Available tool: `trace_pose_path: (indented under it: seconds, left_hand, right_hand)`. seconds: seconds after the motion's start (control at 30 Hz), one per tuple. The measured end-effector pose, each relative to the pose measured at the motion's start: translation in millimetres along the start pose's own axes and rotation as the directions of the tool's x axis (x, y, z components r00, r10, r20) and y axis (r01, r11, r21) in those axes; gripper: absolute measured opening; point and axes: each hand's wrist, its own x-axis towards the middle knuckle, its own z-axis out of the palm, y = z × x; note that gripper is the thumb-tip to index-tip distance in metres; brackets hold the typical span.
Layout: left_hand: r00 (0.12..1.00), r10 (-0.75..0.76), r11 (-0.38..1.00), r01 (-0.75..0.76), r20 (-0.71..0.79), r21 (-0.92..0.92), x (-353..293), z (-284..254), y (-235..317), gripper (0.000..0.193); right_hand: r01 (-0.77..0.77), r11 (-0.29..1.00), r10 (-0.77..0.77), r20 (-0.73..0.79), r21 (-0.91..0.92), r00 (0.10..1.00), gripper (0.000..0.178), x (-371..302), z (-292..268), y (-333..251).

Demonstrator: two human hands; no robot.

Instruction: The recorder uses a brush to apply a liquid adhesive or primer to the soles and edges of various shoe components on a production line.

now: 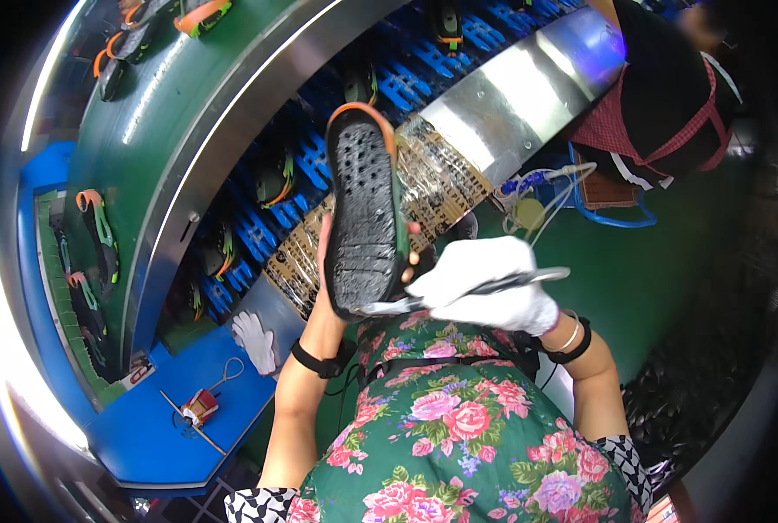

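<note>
Near the cardboard-wrapped ledge (446, 170), holds the black-soled shoe (363, 209) in a bare left hand (324, 248), grips a brush (406, 304) at its narrower end with the gloved right hand (485, 275), and could stray past the edge through too heavy a press.

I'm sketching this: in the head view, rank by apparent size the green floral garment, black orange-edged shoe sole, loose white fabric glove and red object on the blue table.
1. Green floral garment
2. Black shoe sole
3. Loose glove
4. Red object
Nearness to the camera may enlarge the top two.
</note>
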Motion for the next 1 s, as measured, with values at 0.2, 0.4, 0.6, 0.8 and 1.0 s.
trace_pose_path:
  seconds: [0.2,0.4,0.6,0.8,1.0]
  left_hand:
    - [0.994,0.112,0.987,-0.108,0.019,-0.120,-29,31,3,0.072]
    - [0.942,0.111,0.989,-0.075,0.316,-0.125,-40,55,0,0.053]
    - [0.948,0.109,0.990,-0.132,0.299,0.055,-55,63,12,0.054]
    - [0.965,0.258,0.901,-0.260,0.053,0.348,-51,89,9,0.096]
    - [0.951,0.049,0.853,-0.199,0.305,0.483,-57,100,47,0.123]
  right_hand:
    - [0.028,0.827,0.194,-0.332,0.562,0.923,0.015,-25,-38,12]
    - [0.049,0.801,0.304,-0.476,0.597,0.825,0.019,-46,-38,50]
    - [0.020,0.805,0.366,-0.523,0.592,0.769,0.021,-51,-38,70]
    - [0.055,0.787,0.365,-0.536,0.614,0.761,0.020,-51,-43,79]
    - [0.021,0.787,0.391,-0.524,0.617,0.756,0.020,-48,-43,79]
